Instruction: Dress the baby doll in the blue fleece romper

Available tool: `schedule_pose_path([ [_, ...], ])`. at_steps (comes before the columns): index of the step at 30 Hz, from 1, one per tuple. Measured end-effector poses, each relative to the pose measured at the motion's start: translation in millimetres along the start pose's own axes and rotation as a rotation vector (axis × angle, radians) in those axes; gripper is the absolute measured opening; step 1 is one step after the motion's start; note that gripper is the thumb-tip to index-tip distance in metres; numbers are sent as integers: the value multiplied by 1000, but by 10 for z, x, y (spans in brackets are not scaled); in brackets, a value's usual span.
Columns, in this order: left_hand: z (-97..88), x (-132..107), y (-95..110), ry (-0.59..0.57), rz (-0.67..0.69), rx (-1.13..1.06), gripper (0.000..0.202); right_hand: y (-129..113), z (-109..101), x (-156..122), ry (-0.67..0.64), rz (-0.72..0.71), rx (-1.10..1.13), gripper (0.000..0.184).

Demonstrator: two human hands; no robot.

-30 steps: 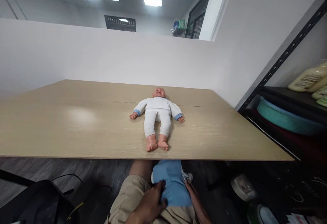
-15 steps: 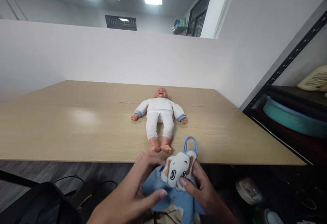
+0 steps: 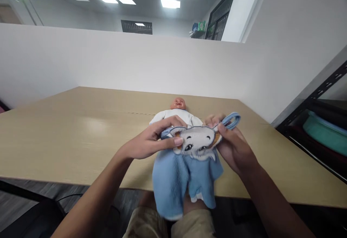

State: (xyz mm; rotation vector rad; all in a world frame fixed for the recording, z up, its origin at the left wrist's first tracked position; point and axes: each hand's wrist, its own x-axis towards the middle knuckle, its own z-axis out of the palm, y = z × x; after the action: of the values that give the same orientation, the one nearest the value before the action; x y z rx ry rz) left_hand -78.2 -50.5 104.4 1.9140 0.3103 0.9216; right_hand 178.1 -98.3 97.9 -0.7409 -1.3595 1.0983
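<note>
A baby doll (image 3: 177,107) in white clothes lies on its back on the wooden table (image 3: 81,133); only its head and shoulders show behind the cloth. I hold a small blue garment (image 3: 184,173) with a white elephant patch (image 3: 196,140) and a blue strap loop (image 3: 230,120) up over the table's front edge. My left hand (image 3: 151,142) pinches the garment's top left corner. My right hand (image 3: 233,142) grips its top right by the strap. The garment hangs down toward my lap.
A white partition wall (image 3: 108,64) runs behind the table. A black metal shelf (image 3: 309,104) stands at the right with a teal basin (image 3: 325,133) on it. A dark bag (image 3: 40,216) and floor lie below the table's front edge at left.
Both hands have lifted the blue garment from my lap to above the table edge and spread it, so it now covers most of the doll. The camera turned slightly.
</note>
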Motion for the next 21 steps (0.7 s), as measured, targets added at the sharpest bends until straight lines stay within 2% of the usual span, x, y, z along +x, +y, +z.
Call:
schedule_pose_path([
  [4,-214,231,19,-62,32,48,16,-5,-224,441,60,-35,101,31],
  [6,-293,346,-11,-56,64,57,16,-18,-390,602,15,-31,51,34],
  [8,-347,466,-34,-8,95,88,17,-37,-547,715,-143,-3,-71,50],
  [10,-381,594,-41,69,116,136,18,-59,-642,794,-367,46,-245,69],
  [11,-397,659,-40,111,126,164,19,-68,-658,828,-473,62,-347,68],
  [13,-442,779,-46,172,133,217,20,-75,-640,892,-614,60,-515,48],
  [14,-478,829,-58,182,125,237,21,-69,-620,924,-633,32,-558,37],
  [16,-586,898,-111,152,57,264,22,-38,-600,988,-576,-69,-538,23],
  [18,-729,924,-199,73,-51,284,27,16,-633,1045,-490,-148,-431,21],
  [21,-923,932,-357,-135,-176,298,32,113,-743,1124,-456,-60,-308,26],
])
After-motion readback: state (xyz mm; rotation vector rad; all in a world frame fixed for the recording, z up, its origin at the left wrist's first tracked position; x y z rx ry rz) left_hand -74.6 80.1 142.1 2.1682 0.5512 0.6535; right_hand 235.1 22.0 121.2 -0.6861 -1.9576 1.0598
